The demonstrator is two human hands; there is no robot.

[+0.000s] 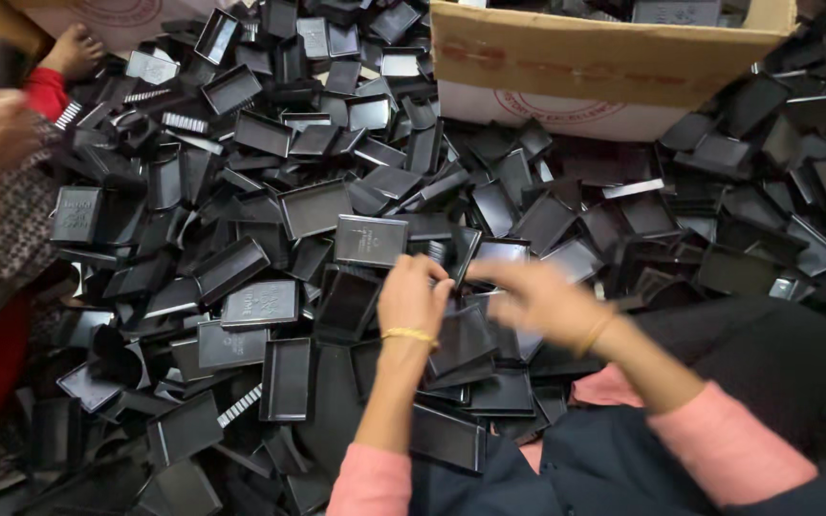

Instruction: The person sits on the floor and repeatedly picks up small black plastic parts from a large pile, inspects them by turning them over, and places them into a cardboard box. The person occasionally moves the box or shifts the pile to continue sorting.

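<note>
Amid heaped black plastic trays (313,208), the left hand (413,298) pinches a black case (459,256) while the blurred right hand (537,296) reaches in, grip unclear; a hasty tug could spill neighbouring pieces.

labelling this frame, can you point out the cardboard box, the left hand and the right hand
cardboard box (604,72): head view, on its brown front flap
left hand (413,298): head view, on the back of the hand
right hand (539,298): head view, on the blurred back of the hand
</note>
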